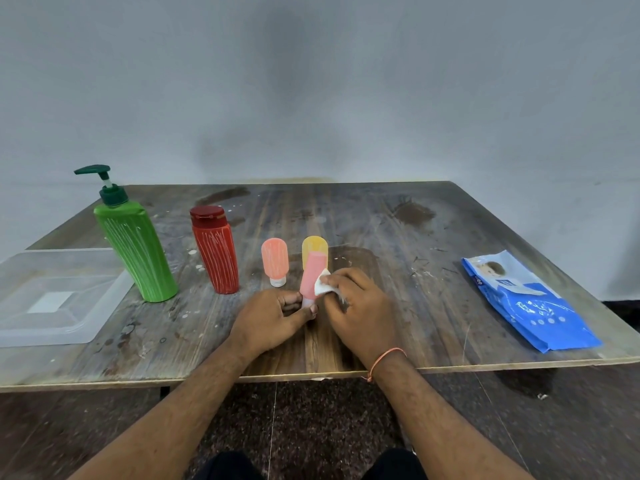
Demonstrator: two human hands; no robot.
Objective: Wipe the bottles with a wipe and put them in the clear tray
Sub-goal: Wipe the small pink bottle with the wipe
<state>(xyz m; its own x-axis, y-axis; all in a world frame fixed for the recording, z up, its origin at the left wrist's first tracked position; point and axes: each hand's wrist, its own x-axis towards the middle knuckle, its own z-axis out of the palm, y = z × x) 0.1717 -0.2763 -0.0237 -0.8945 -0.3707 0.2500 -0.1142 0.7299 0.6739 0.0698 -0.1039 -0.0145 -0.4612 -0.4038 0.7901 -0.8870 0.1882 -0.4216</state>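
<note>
Left hand (273, 318) has its grip clamped on the cap end of a pink squeeze bottle (312, 279), held upright above the desk (398, 237); right hand (360, 306) pinches a white wipe (323, 287) against its side; clear tray (52, 296) sits far left, beside the green pump bottle (136, 247).

Soft, even, dimmish light, a faint shadow on the wall (294, 81), wide-angle bending at the bench (450, 237) edges, slight overall softness.
</note>
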